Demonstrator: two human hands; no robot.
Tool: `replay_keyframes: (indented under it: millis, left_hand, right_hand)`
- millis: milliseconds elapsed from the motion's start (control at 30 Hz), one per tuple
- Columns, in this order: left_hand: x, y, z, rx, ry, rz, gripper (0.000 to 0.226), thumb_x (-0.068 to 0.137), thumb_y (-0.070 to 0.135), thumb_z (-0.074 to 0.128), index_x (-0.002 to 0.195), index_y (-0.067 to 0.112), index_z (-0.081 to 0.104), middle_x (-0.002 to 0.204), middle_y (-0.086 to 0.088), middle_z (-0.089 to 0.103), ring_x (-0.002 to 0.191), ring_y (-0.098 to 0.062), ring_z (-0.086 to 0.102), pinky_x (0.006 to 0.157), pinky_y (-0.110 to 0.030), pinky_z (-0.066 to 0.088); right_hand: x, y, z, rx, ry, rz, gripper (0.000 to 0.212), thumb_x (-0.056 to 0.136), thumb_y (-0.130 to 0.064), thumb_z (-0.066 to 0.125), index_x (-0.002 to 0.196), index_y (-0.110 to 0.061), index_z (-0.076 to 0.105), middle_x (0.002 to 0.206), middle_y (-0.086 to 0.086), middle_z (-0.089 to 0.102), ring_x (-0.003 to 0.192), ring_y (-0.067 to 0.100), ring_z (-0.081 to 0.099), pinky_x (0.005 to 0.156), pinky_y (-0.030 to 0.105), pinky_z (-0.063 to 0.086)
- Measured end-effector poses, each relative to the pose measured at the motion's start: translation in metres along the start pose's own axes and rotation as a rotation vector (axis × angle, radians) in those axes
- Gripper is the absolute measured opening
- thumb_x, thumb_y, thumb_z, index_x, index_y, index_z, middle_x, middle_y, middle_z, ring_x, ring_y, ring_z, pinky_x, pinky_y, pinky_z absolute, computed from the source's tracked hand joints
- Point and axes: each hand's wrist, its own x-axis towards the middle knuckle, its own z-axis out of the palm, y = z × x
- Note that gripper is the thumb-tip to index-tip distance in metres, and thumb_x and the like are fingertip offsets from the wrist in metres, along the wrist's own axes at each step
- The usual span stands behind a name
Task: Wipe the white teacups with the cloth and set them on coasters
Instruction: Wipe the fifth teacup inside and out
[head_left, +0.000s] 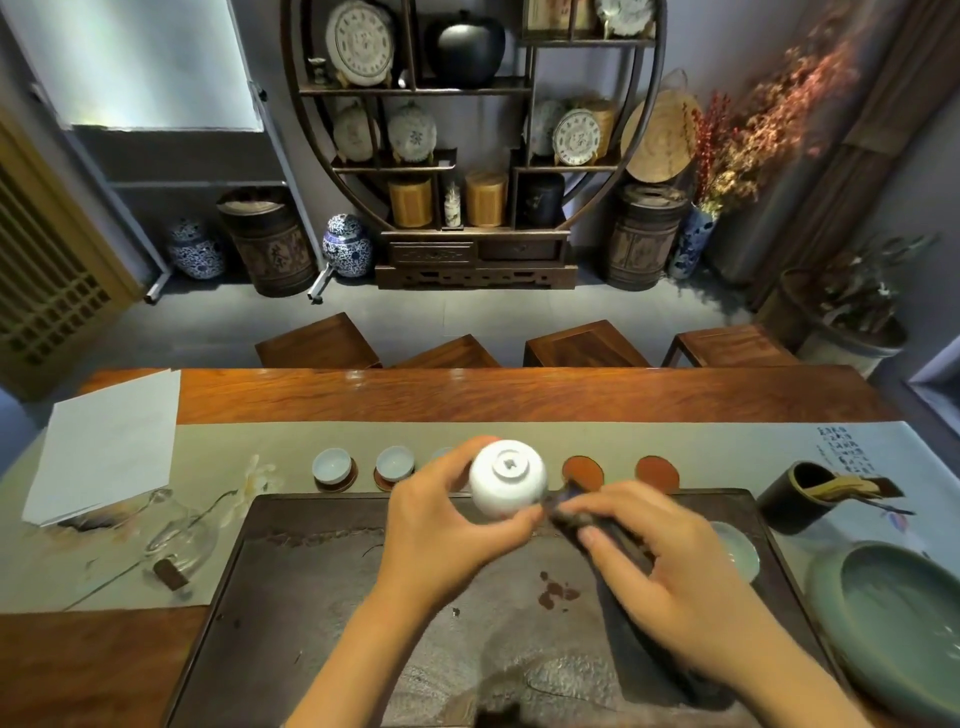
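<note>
**Teacup held upside down over the tea tray**

The left hand (447, 525) holds a white teacup (508, 478) upturned, foot ring facing the camera, above the dark tea tray (322, 597). The right hand (670, 566) grips a dark cloth (613, 535) touching the cup's side. Two teacups (332, 466) sit on coasters; two red coasters (583, 472) lie bare on the surface (519, 395).

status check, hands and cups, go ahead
Left hand holds white teacup bottom-up over tray. Right hand grips dark cloth at cup's side. Two empty coasters behind, unobstructed.
</note>
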Motion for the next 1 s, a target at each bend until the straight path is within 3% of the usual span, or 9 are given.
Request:
replay_keyframes:
  millis: [133, 267, 367, 567, 700, 900, 1000]
  left_hand:
    - [0.007, -0.001, -0.004, -0.027, -0.068, 0.004, 0.047, 0.058, 0.044, 0.080, 0.102, 0.044, 0.064, 0.101, 0.027, 0.070, 0.097, 0.003, 0.066, 0.085, -0.012, 0.049]
    - [0.004, 0.006, -0.006, -0.064, -0.278, 0.082, 0.050, 0.059, 0.036, 0.082, 0.105, 0.048, 0.064, 0.104, 0.025, 0.069, 0.100, 0.004, 0.065, 0.085, -0.011, 0.047]
    - [0.001, 0.009, 0.002, -0.070, -0.376, 0.118, 0.056, 0.060, 0.030, 0.084, 0.106, 0.053, 0.062, 0.106, 0.025, 0.069, 0.102, 0.004, 0.065, 0.084, -0.012, 0.048]
    - [0.005, 0.006, -0.001, -0.130, -0.047, 0.010, 0.045, 0.057, 0.042, 0.082, 0.099, 0.046, 0.066, 0.098, 0.029, 0.071, 0.093, 0.006, 0.067, 0.078, -0.008, 0.047]
    - [0.018, -0.001, -0.018, -0.073, 0.063, -0.052, 0.046, 0.062, 0.029, 0.090, 0.101, 0.039, 0.067, 0.100, 0.030, 0.069, 0.093, 0.010, 0.064, 0.077, -0.002, 0.045]
    - [0.009, 0.006, -0.014, -0.131, -0.277, 0.012, 0.054, 0.060, 0.037, 0.086, 0.110, 0.031, 0.067, 0.107, 0.017, 0.071, 0.103, -0.003, 0.066, 0.087, -0.016, 0.049]
    - [0.005, 0.011, -0.009, -0.171, -0.343, 0.059, 0.055, 0.062, 0.032, 0.086, 0.113, 0.031, 0.066, 0.110, 0.017, 0.070, 0.106, -0.002, 0.065, 0.087, -0.013, 0.047]
  right_hand:
    - [-0.006, 0.001, 0.010, 0.050, 0.077, 0.061, 0.022, 0.084, -0.005, 0.064, 0.100, -0.019, 0.069, 0.097, -0.012, 0.065, 0.096, -0.001, 0.059, 0.082, 0.015, 0.045]
    - [0.015, 0.003, -0.006, -0.005, 0.226, 0.056, 0.021, 0.085, -0.016, 0.057, 0.103, -0.020, 0.067, 0.099, -0.012, 0.065, 0.097, -0.002, 0.058, 0.082, 0.008, 0.041]
    - [0.027, 0.003, -0.011, -0.054, 0.167, 0.006, 0.022, 0.087, -0.016, 0.055, 0.106, -0.019, 0.065, 0.098, -0.009, 0.062, 0.095, -0.002, 0.056, 0.079, 0.008, 0.040]
    - [0.015, 0.002, 0.002, -0.044, 0.138, 0.028, 0.023, 0.085, -0.016, 0.057, 0.105, -0.016, 0.067, 0.099, -0.006, 0.065, 0.094, -0.003, 0.055, 0.081, 0.005, 0.039]
    - [-0.010, -0.001, 0.019, 0.005, 0.035, 0.022, 0.022, 0.085, -0.009, 0.062, 0.104, -0.017, 0.069, 0.099, -0.009, 0.065, 0.096, -0.004, 0.056, 0.082, 0.008, 0.041]
    - [0.010, 0.000, 0.001, -0.004, 0.202, 0.055, 0.022, 0.085, -0.016, 0.057, 0.105, -0.018, 0.066, 0.100, -0.009, 0.064, 0.097, -0.003, 0.056, 0.084, 0.008, 0.040]
    - [0.018, -0.003, -0.003, -0.006, 0.183, 0.015, 0.022, 0.087, -0.017, 0.056, 0.107, -0.018, 0.066, 0.103, -0.009, 0.064, 0.100, -0.003, 0.056, 0.085, 0.008, 0.040]
